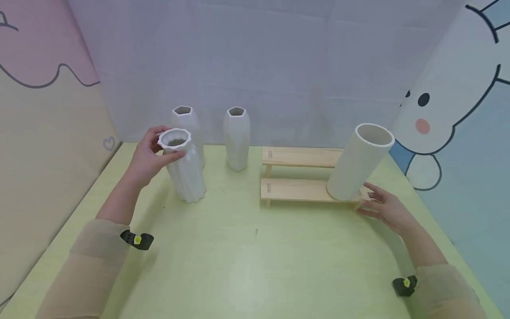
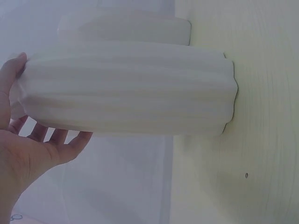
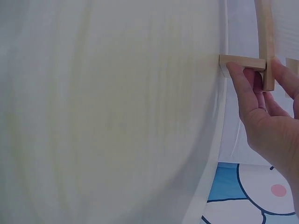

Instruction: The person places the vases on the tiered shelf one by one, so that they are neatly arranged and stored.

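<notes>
At the left, my left hand grips a white fluted vase near its wavy rim, thumb on one side and fingers on the other. The left wrist view shows this vase standing close against the table surface. My right hand holds the right end of a two-step wooden stand. In the right wrist view, the thumb lies on the upper side of the board, and the fingers reach the leg below. On the lower step stands a tall white cylindrical vase.
Two white faceted vases stand at the back of the table, one behind the fluted vase and another left of the stand. A pale cloth hangs behind the table. Cartoon-printed panels flank the sides.
</notes>
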`<move>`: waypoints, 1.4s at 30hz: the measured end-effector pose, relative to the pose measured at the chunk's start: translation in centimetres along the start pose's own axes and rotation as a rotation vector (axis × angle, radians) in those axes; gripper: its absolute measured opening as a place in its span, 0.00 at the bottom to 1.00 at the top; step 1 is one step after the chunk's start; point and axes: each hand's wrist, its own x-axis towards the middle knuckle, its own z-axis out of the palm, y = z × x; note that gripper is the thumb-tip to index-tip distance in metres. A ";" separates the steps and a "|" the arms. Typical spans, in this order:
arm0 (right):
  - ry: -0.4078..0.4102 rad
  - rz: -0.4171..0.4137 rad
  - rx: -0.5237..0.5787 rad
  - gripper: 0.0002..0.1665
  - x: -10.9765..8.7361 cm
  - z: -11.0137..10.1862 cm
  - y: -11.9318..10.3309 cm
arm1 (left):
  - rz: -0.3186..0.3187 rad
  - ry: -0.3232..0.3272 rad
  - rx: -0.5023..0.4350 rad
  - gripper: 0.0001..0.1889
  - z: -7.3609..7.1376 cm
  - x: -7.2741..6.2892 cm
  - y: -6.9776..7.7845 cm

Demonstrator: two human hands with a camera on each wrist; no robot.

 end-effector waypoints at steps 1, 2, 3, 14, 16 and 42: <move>-0.001 0.000 -0.002 0.48 0.0 0.0 -0.1 | -0.002 0.004 -0.001 0.37 0.0 0.0 0.0; -0.001 0.001 -0.003 0.48 0.0 0.0 -0.1 | -0.005 0.008 -0.002 0.37 0.0 0.0 0.1; -0.001 0.001 -0.001 0.48 0.0 0.0 -0.1 | -0.006 0.014 -0.003 0.37 0.0 0.0 0.1; 0.001 0.006 0.001 0.49 0.0 0.1 -0.3 | -0.011 0.048 -0.033 0.36 0.5 -0.1 0.7; 0.002 0.007 0.011 0.48 -0.1 0.1 -0.3 | -0.018 0.057 -0.037 0.35 0.7 0.0 0.9; -0.002 0.041 -0.034 0.49 0.1 0.0 -0.2 | -0.053 0.064 -0.079 0.37 2.0 0.0 6.2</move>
